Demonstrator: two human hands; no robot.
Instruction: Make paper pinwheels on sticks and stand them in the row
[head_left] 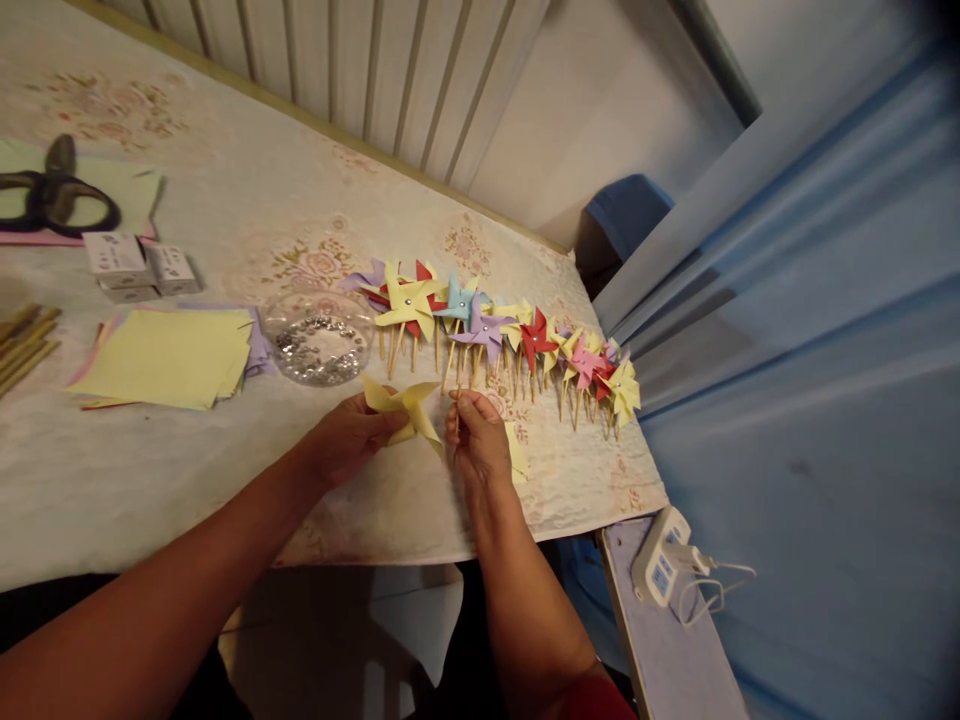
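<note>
Between the thumb and fingers of my left hand is a yellow paper pinwheel, its blades folded in toward the middle and no stick visible on it. Just to its right, my right hand is closed in a pinch, apart from the paper; what sits in the fingers is too small to make out. Beyond both hands lies a row of finished-looking pinwheels on wooden sticks, in yellow, red, purple, blue and pink. A yellow paper piece lies partly hidden behind my right wrist.
Left of the pinwheels stands a clear plastic dish of small metal pins. Farther left are a stack of coloured paper, small white boxes, black-handled scissors and wooden sticks. A power strip sits beyond the table's right edge.
</note>
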